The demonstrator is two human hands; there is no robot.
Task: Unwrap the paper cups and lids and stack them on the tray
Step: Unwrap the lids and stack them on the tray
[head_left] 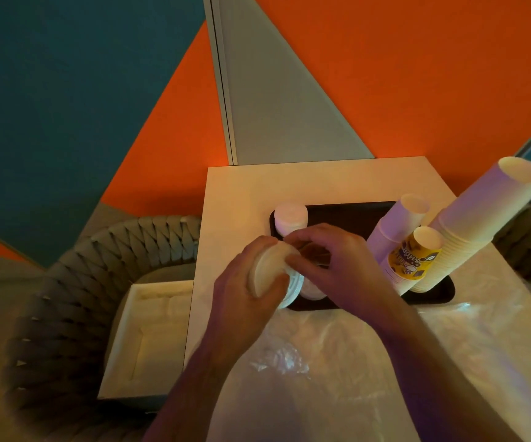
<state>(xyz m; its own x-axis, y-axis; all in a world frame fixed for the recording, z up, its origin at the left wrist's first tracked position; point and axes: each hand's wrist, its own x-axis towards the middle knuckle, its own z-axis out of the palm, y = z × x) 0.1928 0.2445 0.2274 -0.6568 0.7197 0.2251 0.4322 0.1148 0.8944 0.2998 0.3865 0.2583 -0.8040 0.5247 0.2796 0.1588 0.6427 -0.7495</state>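
A: Where are the lids now?

B: The left hand (245, 275) grips a short stack of lids (269, 271), fingers and thumb curled round its edge, held tilted over the near left corner of the tray (347, 215). The right hand (331, 260) is at the stack's upper side, fingertips pinching at it — whether it has one lid or a bit of wrap, I can't tell. More lids (312, 290) lie under the hands on the tray, mostly hidden.

A: And the rest?

B: Another lid stack (290, 218) stands upright at the far left of the tray. On the right side are three cup stacks: a tall one (481, 215), a shorter white one (396, 224) and a printed yellow one (412, 260). Loose plastic wrap (289, 362) lies on the table (235, 193) nearer the person.

A: What might go wrong?

B: The held stack is tilted, so a slack grip could let lids slide off and scatter past the tray edge. The right forearm is close to the cups — a wide swing could topple them. And set down off-centre, the lids would probably lean.
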